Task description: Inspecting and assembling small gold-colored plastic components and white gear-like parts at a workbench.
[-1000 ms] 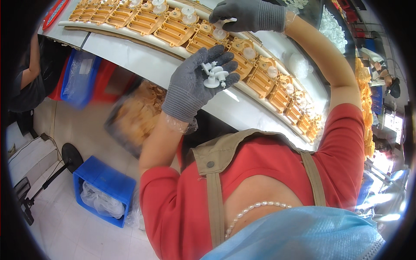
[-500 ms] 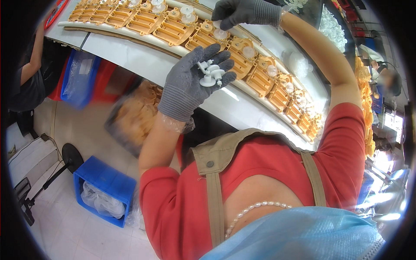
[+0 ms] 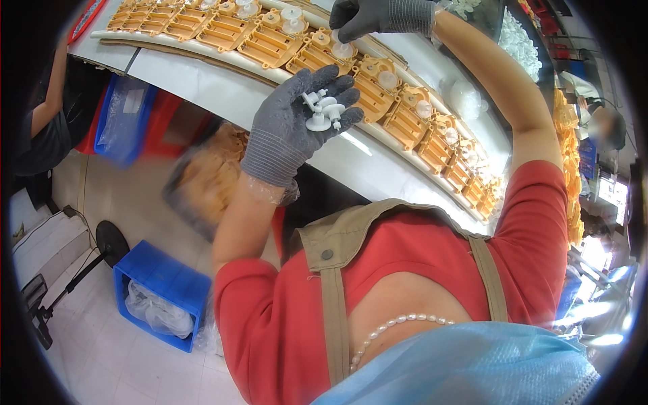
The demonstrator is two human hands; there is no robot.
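Note:
In the upper middle of the head view, my left hand [image 3: 278, 131], in a grey glove, is turned palm up with its fingers partly curled. It cradles several small white plastic gears with shafts [image 3: 324, 110]. My right hand [image 3: 381, 16], also gloved in grey, reaches to the top of the view. Its thumb and fingers pinch at a translucent white gear [image 3: 343, 50] on a tan plastic housing [image 3: 319, 57]. The fingertips partly cover that spot. Other tan housings [image 3: 271, 46] stand side by side along the bench, many with similar white gears on them.
A pale rail [image 3: 189, 44] edges the row of housings on the white bench [image 3: 177, 75]. Heaps of white parts [image 3: 518, 47] and tan parts [image 3: 565, 155] lie to the right. Blue crates [image 3: 162, 297] stand below left. Another person's arm [image 3: 54, 91] shows at far left.
My left hand has shifted slightly left, and the white gears in its palm have turned. My right hand has lowered slightly, its fingertips closing on the translucent gear.

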